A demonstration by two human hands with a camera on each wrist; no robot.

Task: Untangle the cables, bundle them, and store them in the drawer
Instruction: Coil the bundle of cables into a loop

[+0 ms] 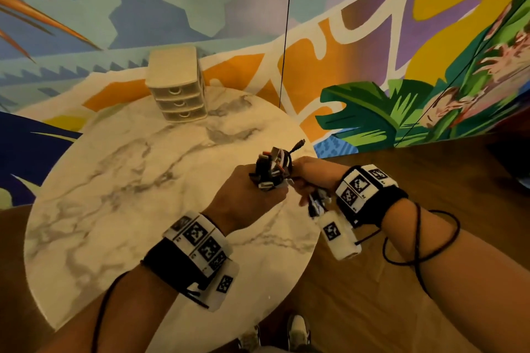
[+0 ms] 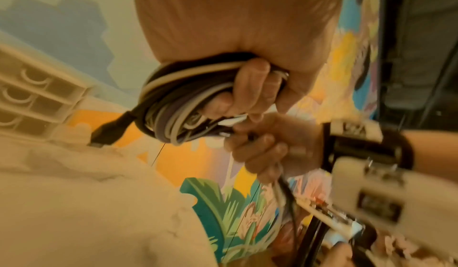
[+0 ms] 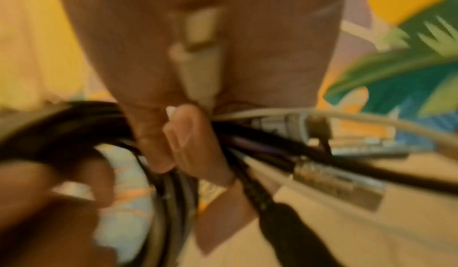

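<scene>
We are gripping the coil [image 1: 271, 170] in our left hand [image 1: 246, 195] above the table [image 1: 120, 180], while our right hand [image 1: 311, 176], just beside it, is pinching the loose ends. The drawers [image 1: 177, 97] are standing well ahead, leftward, all shut; the left hand is nearer.

light: warm, dim indoor, yellowish cast | head view: sharpest, my wall mural [image 1: 372, 23] bends at the wide-angle edges, soft sheen on marble table [image 1: 114, 180] | left wrist view: smeared at the edges, cable bundle [image 2: 173, 99] fairly clear | right wrist view: heavy motion blur, connectors [image 3: 337, 183] streaked
</scene>
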